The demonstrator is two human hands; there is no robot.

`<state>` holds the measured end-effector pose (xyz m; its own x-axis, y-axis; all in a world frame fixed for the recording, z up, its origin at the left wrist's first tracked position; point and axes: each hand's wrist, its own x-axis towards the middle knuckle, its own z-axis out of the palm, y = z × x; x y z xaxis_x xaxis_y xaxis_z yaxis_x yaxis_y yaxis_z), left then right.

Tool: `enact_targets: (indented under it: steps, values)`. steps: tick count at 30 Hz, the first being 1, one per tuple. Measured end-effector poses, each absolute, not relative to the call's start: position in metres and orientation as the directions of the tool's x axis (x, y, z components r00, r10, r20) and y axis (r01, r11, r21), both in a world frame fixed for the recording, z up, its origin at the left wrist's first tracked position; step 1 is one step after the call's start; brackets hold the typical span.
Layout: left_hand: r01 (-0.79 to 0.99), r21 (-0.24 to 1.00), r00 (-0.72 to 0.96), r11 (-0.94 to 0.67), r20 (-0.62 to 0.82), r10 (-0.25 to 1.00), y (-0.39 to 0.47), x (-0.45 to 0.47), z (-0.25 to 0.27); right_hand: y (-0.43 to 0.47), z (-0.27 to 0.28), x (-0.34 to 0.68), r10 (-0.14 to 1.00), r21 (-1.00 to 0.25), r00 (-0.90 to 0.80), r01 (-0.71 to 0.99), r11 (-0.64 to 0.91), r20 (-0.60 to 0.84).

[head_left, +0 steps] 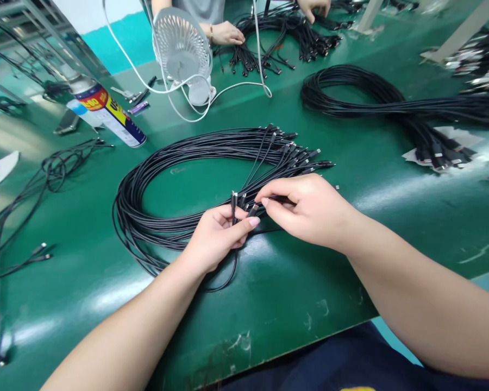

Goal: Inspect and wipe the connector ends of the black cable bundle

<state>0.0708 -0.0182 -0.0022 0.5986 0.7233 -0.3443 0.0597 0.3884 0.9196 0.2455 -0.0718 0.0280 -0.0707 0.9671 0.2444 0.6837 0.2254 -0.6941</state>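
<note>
A large loop of black cables [126, 201] lies on the green table, its plug ends bunched toward the right. My left hand [218, 233] is closed around several cable ends, and their metal-tipped plugs [233, 203] stick up between thumb and fingers. Just right of it, my right hand [305, 209] is closed in a pinch, thumb and forefinger together beside the held plugs. What sits between those fingertips is hidden. One cable hangs in a small curve below my left hand.
A spray can [110, 111] and a white fan [183, 51] with a trailing white cord stand behind the loop. Another cable bundle [350, 89] lies at the right, loose cables [59, 168] at the left. Across the table, a co-worker's hands [227, 33] touch more cables.
</note>
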Motion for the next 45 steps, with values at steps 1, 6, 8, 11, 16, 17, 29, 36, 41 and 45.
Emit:
enact_targets:
  steps: [1,6,8,11,16,17,29,36,41,45]
  values:
    - [0.056,0.919,0.6,0.391,-0.343,0.722,-0.018,0.071,-0.002,-0.072,0.028,0.246,0.967,-0.698,-0.058,0.682,0.219,0.246]
    - [0.052,0.916,0.596,0.397,-0.348,0.724,-0.018,0.07,-0.001,-0.069,0.026,0.246,0.974,-0.682,-0.015,0.711,0.17,0.228]
    - [0.056,0.918,0.59,0.392,-0.347,0.729,-0.019,0.07,-0.001,-0.068,0.023,0.245,0.981,-0.682,-0.008,0.717,0.142,0.196]
    - [0.061,0.929,0.608,0.365,-0.325,0.724,-0.019,0.071,0.0,-0.067,0.019,0.241,0.99,-0.707,-0.015,0.699,0.11,0.14]
    - [0.085,0.934,0.62,0.346,-0.322,0.716,-0.02,0.073,0.002,-0.066,0.016,0.233,0.99,-0.665,-0.071,0.735,0.132,0.118]
    - [0.09,0.933,0.616,0.349,-0.327,0.717,-0.02,0.073,0.002,-0.067,0.016,0.233,0.991,-0.625,-0.063,0.771,0.123,0.118]
    - [0.061,0.913,0.6,0.403,-0.356,0.717,-0.018,0.07,-0.003,-0.064,0.021,0.253,0.945,-0.71,0.159,0.697,0.097,0.286]
    - [0.082,0.914,0.594,0.398,-0.365,0.717,-0.018,0.072,0.003,-0.068,0.022,0.239,0.98,-0.79,-0.067,0.583,0.193,0.189]
    - [0.085,0.946,0.609,0.312,-0.298,0.736,-0.021,0.073,0.001,-0.071,0.027,0.243,0.989,-0.741,-0.121,0.655,0.147,0.088]
    - [0.078,0.958,0.627,0.277,-0.263,0.733,-0.022,0.072,-0.004,-0.068,0.027,0.247,0.984,-0.784,-0.165,0.6,0.157,0.071]
